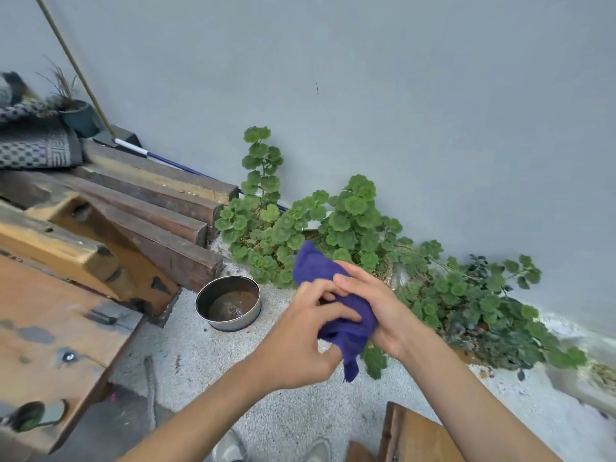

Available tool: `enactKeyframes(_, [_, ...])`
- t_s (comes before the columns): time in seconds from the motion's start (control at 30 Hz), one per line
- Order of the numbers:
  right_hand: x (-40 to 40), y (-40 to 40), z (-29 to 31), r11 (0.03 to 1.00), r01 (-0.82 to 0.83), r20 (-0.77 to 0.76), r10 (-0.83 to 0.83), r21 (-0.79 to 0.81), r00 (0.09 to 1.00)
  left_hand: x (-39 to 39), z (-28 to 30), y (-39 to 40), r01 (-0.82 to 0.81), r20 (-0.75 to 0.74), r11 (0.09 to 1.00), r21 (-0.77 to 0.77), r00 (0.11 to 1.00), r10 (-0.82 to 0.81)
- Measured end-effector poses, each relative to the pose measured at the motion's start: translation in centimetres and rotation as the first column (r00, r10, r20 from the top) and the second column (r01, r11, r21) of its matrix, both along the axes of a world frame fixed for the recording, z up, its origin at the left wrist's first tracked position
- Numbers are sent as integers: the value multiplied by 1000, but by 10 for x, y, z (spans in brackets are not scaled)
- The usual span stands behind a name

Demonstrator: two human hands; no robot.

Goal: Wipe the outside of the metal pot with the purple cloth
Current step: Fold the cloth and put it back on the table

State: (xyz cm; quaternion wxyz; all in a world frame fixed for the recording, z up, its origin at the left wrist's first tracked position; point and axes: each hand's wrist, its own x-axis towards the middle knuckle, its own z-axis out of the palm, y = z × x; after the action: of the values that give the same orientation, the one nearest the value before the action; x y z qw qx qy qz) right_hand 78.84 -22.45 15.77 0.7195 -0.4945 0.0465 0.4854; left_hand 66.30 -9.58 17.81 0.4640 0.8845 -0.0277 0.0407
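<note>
Both hands meet in mid-air over the gravel ground (266, 395), bunching the purple cloth (336, 305) between them. The left hand (300, 338) comes in from below, its fingers (320, 295) curled onto the fabric and its thumb pressed across the folds. The right hand (380, 311) cups the cloth from the other side, its fingers lying over the top of the bundle and holding it; one corner of the cloth sticks up past the hands and another hangs down below them. The metal pot (228, 303) sits upright on the ground to the left of the hands, apart from them and untouched, with a brown, rusty-looking bottom visible inside. It stands just beside the ends of some dark wooden beams (160, 221). Leafy green plants (350, 225) grow along the foot of a grey wall (366, 78) behind the hands.
</note>
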Motion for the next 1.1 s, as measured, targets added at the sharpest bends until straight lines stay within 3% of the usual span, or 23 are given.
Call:
enactKeyframes(0.1, [-6,-12,14,999,-40,81,40,-9,996,-11,10,4,144,-32,986,-78,989,-147])
enactKeyframes(0.17, [-10,-18,19,998,-47,96,50,-30,994,-17,13,8,141,-62,922,-361,983,-175])
enactKeyframes(0.23, [-15,-24,22,999,-35,107,38,-30,993,-19,11,9,-64,-93,830,-554,996,14])
enactKeyframes(0.3, [-19,-25,25,998,-54,134,55,-12,990,-14,2,13,-329,-164,807,-491,944,285])
enactKeyframes(0.33, [-20,-25,28,998,-63,153,63,-7,986,-11,1,16,-398,-227,802,-445,917,328])
enactKeyframes(0.4, [-23,-23,33,997,-78,187,74,14,980,-5,-3,27,-324,-336,802,-503,928,164])
enactKeyframes(0.47, [-25,-22,39,994,-105,217,93,43,972,-1,-7,40,-147,-324,788,-598,944,-69])
enactKeyframes(0.57, [-24,-23,46,989,-144,272,128,39,954,3,-3,49,-97,-308,739,-667,939,-155])
enactKeyframes(0.77, [-13,-30,57,1000,4,382,1,-14,924,9,14,61,-8,-221,916,-401,971,-88])
enactKeyframes(0.93, [-9,-38,55,981,-66,523,154,-183,839,4,23,60,28,-179,928,-371,979,-101])
enactKeyframes(1.03, [-10,-37,52,954,-160,511,272,-253,816,-6,26,60,65,-179,973,-221,978,-106])
enactKeyframes(1.1, [-11,-33,50,927,-202,559,354,-315,750,-18,25,59,36,-209,987,-155,976,-68])
